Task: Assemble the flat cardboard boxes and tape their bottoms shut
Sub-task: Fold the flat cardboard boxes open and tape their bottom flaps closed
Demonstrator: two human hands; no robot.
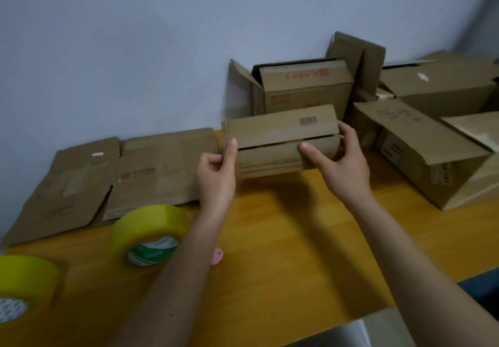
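A small cardboard box (275, 141) with a barcode label is held up above the wooden table (283, 238), its two bottom flaps folded together with a dark slit between them. My left hand (216, 174) grips its left end, thumb up along the flap edge. My right hand (340, 163) grips its right end, thumb pressing the lower flap and fingers curled behind. Flat cardboard boxes (113, 179) lie at the left against the wall. Two yellow tape rolls rest on the table: one (149, 234) near my left forearm, the other (24, 287) at the left edge.
Several assembled or half-open boxes stand at the back and right: one with red print (305, 87), a long one lying on its side (421, 152), and a larger one (442, 85) in the corner. A small pink object (217, 256) peeks out beside my left forearm.
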